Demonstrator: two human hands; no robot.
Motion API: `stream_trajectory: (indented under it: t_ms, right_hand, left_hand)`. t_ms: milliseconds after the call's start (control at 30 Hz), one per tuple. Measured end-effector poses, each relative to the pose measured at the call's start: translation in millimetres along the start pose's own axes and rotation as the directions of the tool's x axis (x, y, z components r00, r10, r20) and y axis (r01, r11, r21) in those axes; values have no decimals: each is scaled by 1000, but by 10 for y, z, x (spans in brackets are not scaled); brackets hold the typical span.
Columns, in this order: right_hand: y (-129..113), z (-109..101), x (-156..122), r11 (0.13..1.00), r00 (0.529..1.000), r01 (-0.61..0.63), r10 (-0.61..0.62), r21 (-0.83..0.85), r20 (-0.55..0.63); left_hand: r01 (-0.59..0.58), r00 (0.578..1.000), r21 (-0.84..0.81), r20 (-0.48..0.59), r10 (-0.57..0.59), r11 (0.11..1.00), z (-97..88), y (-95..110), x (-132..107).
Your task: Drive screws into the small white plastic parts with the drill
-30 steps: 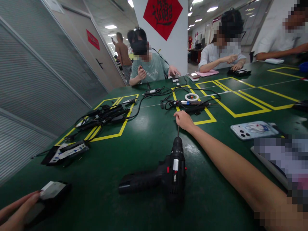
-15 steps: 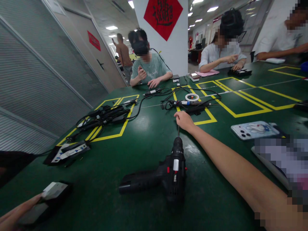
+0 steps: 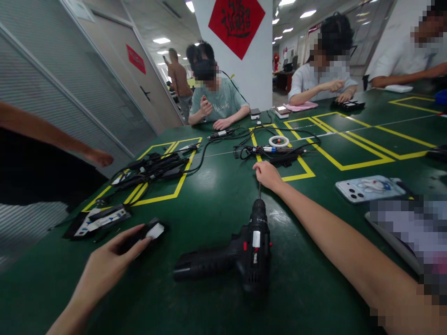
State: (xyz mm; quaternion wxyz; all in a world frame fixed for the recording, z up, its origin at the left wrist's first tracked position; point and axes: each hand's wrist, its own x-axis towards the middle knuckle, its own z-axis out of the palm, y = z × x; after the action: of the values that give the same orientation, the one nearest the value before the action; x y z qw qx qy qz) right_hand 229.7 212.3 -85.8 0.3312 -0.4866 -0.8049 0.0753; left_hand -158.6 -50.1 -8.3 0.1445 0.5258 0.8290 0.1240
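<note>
A black cordless drill (image 3: 256, 251) lies on the green table in front of me, its chuck away from me and its handle to the left. A thin drill bit (image 3: 259, 190) runs from the chuck up to my right hand (image 3: 268, 175). That hand is closed around the bit's far end, with the fingertips partly hidden. Left of the drill, my left hand (image 3: 111, 260) grips a black block with a white label (image 3: 155, 231) between thumb and fingers, close over the table; blur hides its finer details.
Black cables and tools (image 3: 153, 167) lie inside yellow tape at the left, beside a labelled black item (image 3: 108, 217). Beyond my right hand are a pen-like tool (image 3: 275, 150) and a white ring (image 3: 278, 141). A phone (image 3: 370, 188) lies right. A person's arm (image 3: 70, 135) is at left.
My left hand has come in from the lower left, carrying the black block right and forward. Someone has stepped in at the left edge. The drill and my right hand have barely moved.
</note>
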Motion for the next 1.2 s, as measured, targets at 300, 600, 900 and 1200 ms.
stream_trajectory:
  t_ms: [300, 600, 900, 1200]
  right_hand:
    - [38, 10, 27, 995, 998, -67, 68, 76, -13]
    - [38, -3, 40, 898, 995, -95, 104, 429, 2]
    - [85, 44, 57, 904, 996, -72, 41, 422, 83]
    - [51, 8, 45, 907, 998, -42, 14, 419, 69]
  left_hand:
    - [-600, 765, -292, 65, 641, 745, 656, 1531, 1177]
    - [-745, 577, -330, 117, 808, 580, 1002, 2475, 1694]
    - [-780, 543, -310, 94, 834, 543, 1067, 2580, 1701]
    - [-784, 515, -341, 107, 850, 518, 1056, 2635, 1711]
